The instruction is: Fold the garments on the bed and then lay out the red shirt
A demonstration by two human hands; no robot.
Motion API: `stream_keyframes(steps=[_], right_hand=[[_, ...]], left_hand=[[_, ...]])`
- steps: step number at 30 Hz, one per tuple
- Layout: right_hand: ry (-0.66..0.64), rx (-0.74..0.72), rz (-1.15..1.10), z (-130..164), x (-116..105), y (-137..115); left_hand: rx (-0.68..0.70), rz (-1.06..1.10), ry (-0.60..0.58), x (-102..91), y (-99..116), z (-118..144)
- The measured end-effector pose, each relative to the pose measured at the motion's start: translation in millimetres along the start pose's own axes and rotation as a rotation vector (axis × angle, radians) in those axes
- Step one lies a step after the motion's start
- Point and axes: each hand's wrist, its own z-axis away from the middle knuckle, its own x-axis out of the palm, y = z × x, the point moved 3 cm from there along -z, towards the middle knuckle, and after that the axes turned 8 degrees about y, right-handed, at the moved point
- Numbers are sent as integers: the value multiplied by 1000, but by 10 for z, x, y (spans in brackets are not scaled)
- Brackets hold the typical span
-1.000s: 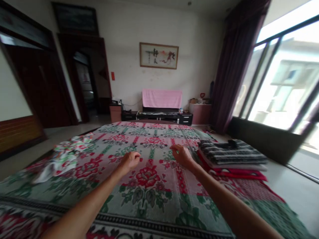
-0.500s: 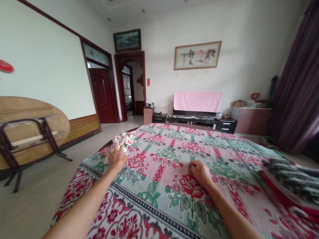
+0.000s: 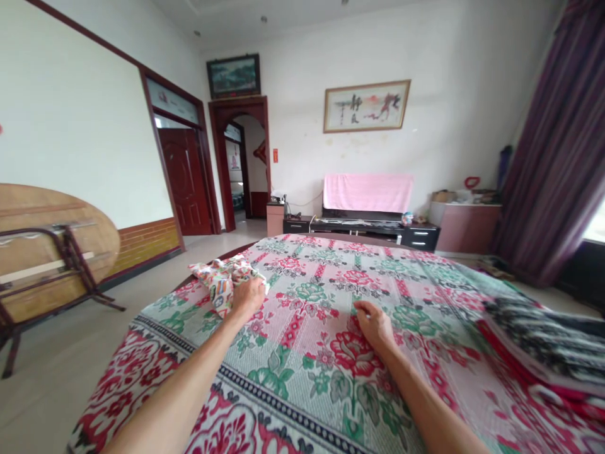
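A floral blanket (image 3: 331, 372) in red, green and white covers the bed in front of me. On its left part lies a crumpled patterned cloth (image 3: 220, 277), and my left hand (image 3: 248, 295) is closed on its near edge. My right hand (image 3: 373, 325) rests on the blanket near the middle, fingers curled down onto the fabric, holding nothing that I can see.
Folded striped and red bedding (image 3: 543, 347) is stacked on the bed's right side. A folded round table (image 3: 51, 246) leans at the left wall. A low TV cabinet with a pink cover (image 3: 366, 195) stands at the far wall, dark curtains (image 3: 553, 157) at the right.
My view swung left. My left hand reached to the crumpled cloth, gripped it and drew it slightly toward the middle. My right hand settled onto the blanket.
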Motion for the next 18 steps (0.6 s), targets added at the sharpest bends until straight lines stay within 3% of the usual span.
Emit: stream_keyframes(steps=[5,7,9,12,14,18], right_hand=[[167,205,-330,-11,-103,93],[246,287,-461,-17,-160,136],[304,350,-531,-16,-212,166],[319,390,-554,-2,-253,159],[280,370,-527,9,-254,112],[194,276,-381,36,-255,-42]], left_hand=[[198,262,-12,-18,1160,211],[279,443,-60,-2,1485,321],[353,651,-149,27,1654,410],[292,745,-142,59,1527,409],[189,604,-54,68,1251,323],[143,314,0,115,622,150]])
